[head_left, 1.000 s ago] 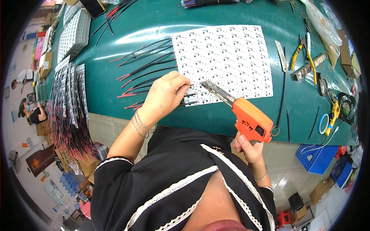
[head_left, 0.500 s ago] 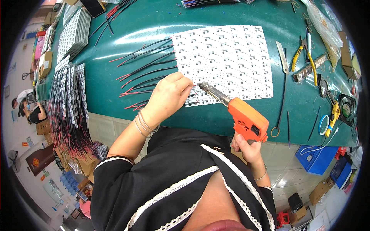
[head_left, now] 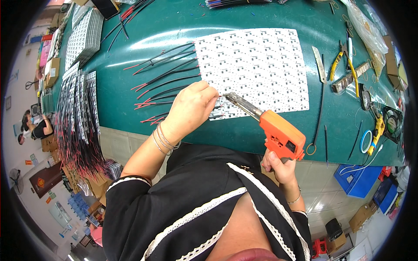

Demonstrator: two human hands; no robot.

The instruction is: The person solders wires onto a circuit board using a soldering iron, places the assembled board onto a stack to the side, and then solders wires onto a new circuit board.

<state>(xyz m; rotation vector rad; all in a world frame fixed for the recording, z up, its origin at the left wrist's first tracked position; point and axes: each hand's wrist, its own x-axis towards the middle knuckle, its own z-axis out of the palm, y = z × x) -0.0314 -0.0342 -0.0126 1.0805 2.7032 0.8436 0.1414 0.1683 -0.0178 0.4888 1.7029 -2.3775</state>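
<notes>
a green mat [head_left: 244, 130] covers the long workbench and fills most of the view, its front edge curving above a pale tiled floor [head_left: 322, 195]. in the middle of the mat lies a big white panel [head_left: 257, 61] dotted with small dark squares. to its left a fan of black wires with red ends [head_left: 165, 78] spreads across the mat, some reaching the panel's left edge. further left, stacks of more white panels [head_left: 82, 39] sit by the bench edge, and a thick bundle of black and red wires [head_left: 74, 126] hangs over the front corner.

the right hand [head_left: 278, 167] is closed around the grip of an orange soldering gun [head_left: 281, 137], held just off the front edge of the bench, with the metal tip [head_left: 230, 96] reaching to the lower left corner of the big panel. the left hand [head_left: 191, 106] rests on the mat beside that corner, fingers pinched together right at the tip; what they pinch is too small to tell. the 2 hands are apart, joined only where the tip meets the fingertips.

on the right of the mat lie yellow-handled pliers [head_left: 344, 63], a small black fan [head_left: 392, 124] and a blue roll of tape [head_left: 365, 141]. below the bench stands a blue bin [head_left: 355, 176]. at the far left another person [head_left: 37, 128] sits at floor level.
</notes>
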